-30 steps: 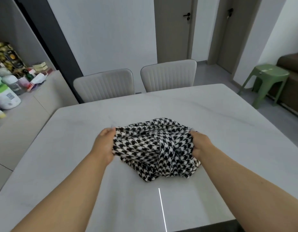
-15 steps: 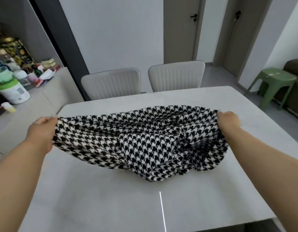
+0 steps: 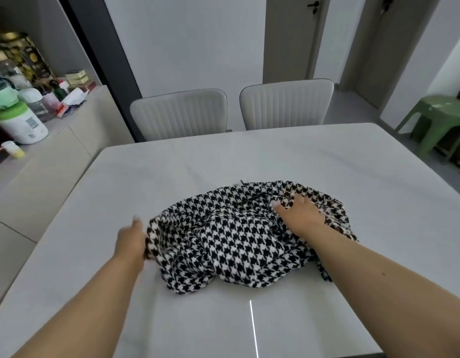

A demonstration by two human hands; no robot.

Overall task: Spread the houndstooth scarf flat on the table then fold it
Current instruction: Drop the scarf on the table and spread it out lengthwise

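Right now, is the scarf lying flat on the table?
No, the houndstooth scarf sits bunched in a rumpled heap on the table.

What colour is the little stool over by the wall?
The stool is light green, seen at the right edge of the head view.

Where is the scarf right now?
Head view: the houndstooth scarf lies bunched on the table, centre-right, between the left hand and right hand.
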